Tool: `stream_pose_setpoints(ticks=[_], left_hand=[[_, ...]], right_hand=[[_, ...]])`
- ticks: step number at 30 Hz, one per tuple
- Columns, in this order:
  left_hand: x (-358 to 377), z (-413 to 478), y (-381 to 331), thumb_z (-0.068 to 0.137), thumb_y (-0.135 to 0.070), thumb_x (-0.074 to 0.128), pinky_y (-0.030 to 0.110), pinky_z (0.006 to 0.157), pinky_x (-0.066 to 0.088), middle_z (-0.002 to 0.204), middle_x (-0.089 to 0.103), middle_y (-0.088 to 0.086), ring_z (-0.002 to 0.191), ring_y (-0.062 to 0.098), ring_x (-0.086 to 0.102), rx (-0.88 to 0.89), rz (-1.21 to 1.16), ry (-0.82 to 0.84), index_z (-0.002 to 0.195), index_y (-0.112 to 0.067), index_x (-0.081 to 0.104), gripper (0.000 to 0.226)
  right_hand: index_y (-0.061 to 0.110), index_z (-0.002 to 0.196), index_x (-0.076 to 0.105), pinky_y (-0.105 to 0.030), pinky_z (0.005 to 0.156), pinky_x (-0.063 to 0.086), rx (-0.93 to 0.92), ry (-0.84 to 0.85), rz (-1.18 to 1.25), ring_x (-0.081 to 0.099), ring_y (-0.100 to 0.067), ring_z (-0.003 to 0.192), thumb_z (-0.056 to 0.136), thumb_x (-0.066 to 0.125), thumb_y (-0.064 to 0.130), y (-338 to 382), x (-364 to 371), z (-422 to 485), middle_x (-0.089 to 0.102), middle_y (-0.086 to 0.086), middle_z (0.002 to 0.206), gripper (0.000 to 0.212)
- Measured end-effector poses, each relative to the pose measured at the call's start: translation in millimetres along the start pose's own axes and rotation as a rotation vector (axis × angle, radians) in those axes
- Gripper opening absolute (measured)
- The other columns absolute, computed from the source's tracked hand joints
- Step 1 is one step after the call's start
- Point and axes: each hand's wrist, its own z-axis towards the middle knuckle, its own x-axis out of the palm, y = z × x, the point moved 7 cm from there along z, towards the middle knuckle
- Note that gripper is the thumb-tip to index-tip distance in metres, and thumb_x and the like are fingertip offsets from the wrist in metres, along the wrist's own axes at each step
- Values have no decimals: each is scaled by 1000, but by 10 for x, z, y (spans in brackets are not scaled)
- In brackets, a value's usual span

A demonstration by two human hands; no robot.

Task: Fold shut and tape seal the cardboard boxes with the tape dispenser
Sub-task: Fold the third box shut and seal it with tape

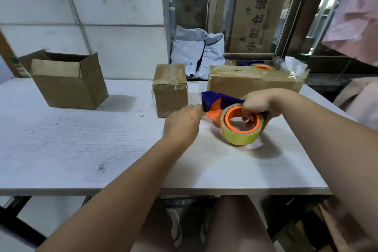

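Head view: the tape dispenser (219,104), blue & orange w/ a clear tape roll (237,136), was seen low over the table (81,149), right of ctr; contact w/ the surface couldn't be told. It was gripped by the right hand (257,106), fingers curled thru the roll's orange core. The left hand (182,122) was placed at the dispenser's front end, fingers bent; whether tape was pinched couldn't be told. A small taped box (170,90) was set just behind that hand, a long taped box (253,83) behind the dispenser, an open-flapped box (67,86) far left.
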Motion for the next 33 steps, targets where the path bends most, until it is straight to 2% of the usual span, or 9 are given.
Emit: stream_pose_setpoints(ticks=[6,10,14,17,20,24,27,29,33], left_hand=[[-124,86,-108,90,4,49,43,69,51,94,58,10,83,28,57,245,10,79,108,-8,60,25],[-268,68,-89,92,-1,51,45,71,51,96,56,9,83,27,56,318,27,44,106,-6,60,18],[-391,38,-33,98,-10,47,37,72,46,98,54,9,87,26,55,328,-18,15,104,-5,63,18],[-437,38,25,94,-5,49,33,72,44,106,55,9,92,26,55,276,-77,-29,108,-5,65,21],[-469,35,55,87,4,50,40,70,48,112,52,11,90,31,56,190,-71,-63,109,-1,62,25],[-557,3,87,83,4,52,31,52,34,105,54,6,85,31,58,44,151,-138,107,-10,57,28],[-696,-26,62,55,0,82,15,47,9,71,57,4,46,26,55,92,260,-255,77,-12,61,32],[-783,-19,47,34,6,83,11,50,9,54,47,3,31,22,39,165,345,-367,58,-11,53,42],[-840,-20,12,32,13,67,18,45,15,49,42,3,40,22,37,306,458,-390,53,-11,49,37]], right_hand=[[16,98,54,-36,59,55,-110,0,80,65,-25,84,85,40,-11,-16,-29,-20,53,-16,102,33],[23,94,55,-35,61,52,-220,-9,119,64,-18,84,85,41,-10,56,-1,-41,53,-9,94,37],[23,94,57,-29,51,50,-321,-66,154,64,-19,91,85,40,-13,168,-23,-86,52,-10,89,41],[21,87,57,-42,62,55,-409,-145,202,62,-24,87,81,40,-16,249,-55,-103,52,-13,83,42],[17,86,58,-49,72,56,-471,-206,250,55,-28,81,81,48,-14,295,-59,-102,53,-13,83,32],[18,104,56,-46,81,56,-522,-267,270,61,-25,89,83,58,-4,350,-66,-128,61,-8,95,31],[17,110,54,-42,79,58,-543,-279,294,60,-21,87,85,61,0,369,-57,-173,61,-7,98,31],[12,117,51,-44,78,56,-542,-291,365,57,-23,83,85,56,-3,363,-66,-185,58,-11,98,35],[9,117,50,-46,76,55,-514,-283,412,53,-25,79,84,50,-8,335,-62,-159,54,-12,94,38]])
